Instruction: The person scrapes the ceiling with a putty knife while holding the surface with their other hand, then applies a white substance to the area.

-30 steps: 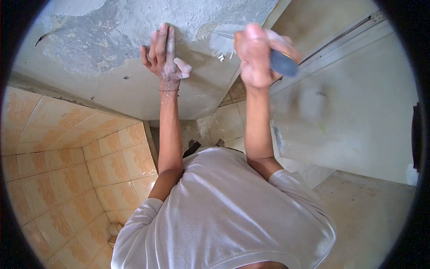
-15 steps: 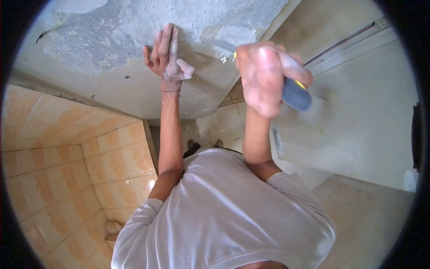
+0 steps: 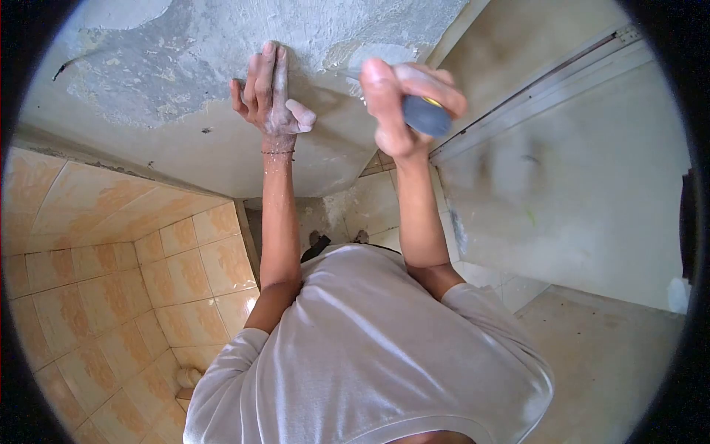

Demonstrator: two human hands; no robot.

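My left hand (image 3: 272,100), powdered with white dust, lies flat against the wall (image 3: 310,159) with its fingers stretched out. Just above it begins a rough grey patch (image 3: 170,63) where the paint is gone. My right hand (image 3: 390,103) is closed around the grey and yellow handle of a scraper (image 3: 427,117). The scraper's blade is mostly hidden behind the hand and points at the wall, near the ragged edge of the bare area. Whether the blade touches the surface I cannot tell.
Orange-patterned tiles (image 3: 89,285) cover the lower wall at left. A pale door-like panel (image 3: 577,200) stands at right, beside a metal-edged frame (image 3: 532,96). Pale floor tiles (image 3: 373,203) with white dust lie below. A small dark hook-like piece (image 3: 65,68) sticks out at upper left.
My right hand has moved up and left with the scraper, closer to the wall. The left hand stays pressed on the wall; the view has shifted slightly.
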